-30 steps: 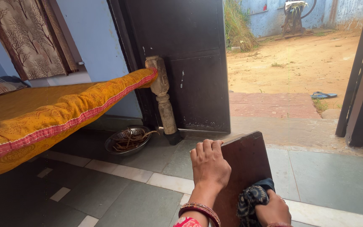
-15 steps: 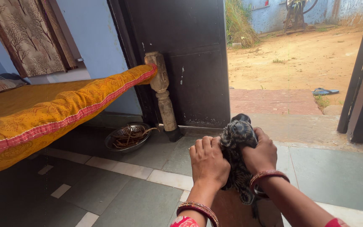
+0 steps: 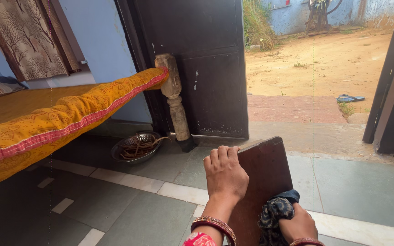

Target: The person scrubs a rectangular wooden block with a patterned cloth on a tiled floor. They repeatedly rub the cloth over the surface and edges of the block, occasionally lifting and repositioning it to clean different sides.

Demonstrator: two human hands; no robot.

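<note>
A dark brown wooden board [image 3: 266, 168] stands tilted on edge in front of me on the tiled floor. My left hand [image 3: 224, 175] grips its top left edge, fingers curled over the rim. My right hand [image 3: 299, 225] presses a bunched dark patterned cloth [image 3: 275, 214] against the lower face of the board. Bangles circle both wrists.
A cot with an orange quilt [image 3: 60, 116] and a carved wooden leg [image 3: 174, 98] stands at the left. Under it lies a metal bowl [image 3: 135, 146] with strips inside. A dark door [image 3: 206, 68] stands open onto a sandy yard [image 3: 320, 68]; a doorpost [image 3: 391, 82] is at the right.
My right hand with the cloth has slid from the board's top edge down to its lower part. The left hand has kept its grip on the top edge.
</note>
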